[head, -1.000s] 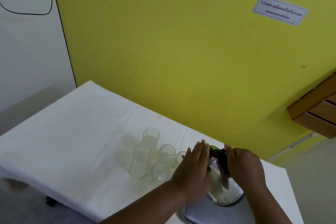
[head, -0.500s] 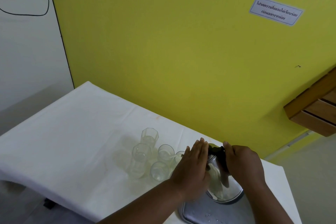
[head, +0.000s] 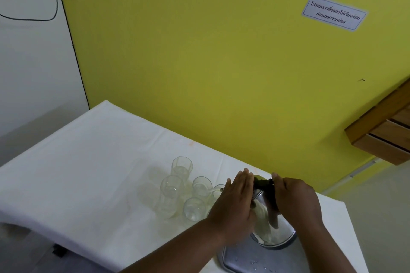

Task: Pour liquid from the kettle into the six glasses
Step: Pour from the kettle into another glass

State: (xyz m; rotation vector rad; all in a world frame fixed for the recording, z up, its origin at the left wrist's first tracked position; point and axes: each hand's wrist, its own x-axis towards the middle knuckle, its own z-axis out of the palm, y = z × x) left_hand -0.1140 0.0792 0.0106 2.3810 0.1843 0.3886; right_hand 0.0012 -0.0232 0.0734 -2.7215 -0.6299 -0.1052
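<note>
Now kettle (head: 265, 210) tilted toward glasses (head: 195, 190) at 9 o'clock, over metal tray (head: 244, 259) on worktop (head: 88, 162). Right hand (head: 295, 199) wraps black handle; left hand (head: 235, 201) flat, fingers together, against kettle's side.

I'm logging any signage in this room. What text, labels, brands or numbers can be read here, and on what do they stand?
Wall sign, a white label with a blue border on the yellow wall: two lines of Thai script, too blurred to quote reliably.
Kettle, glasses, metal tray, white tablecloth, wooden shelf: no text, brand or number visible.
</note>
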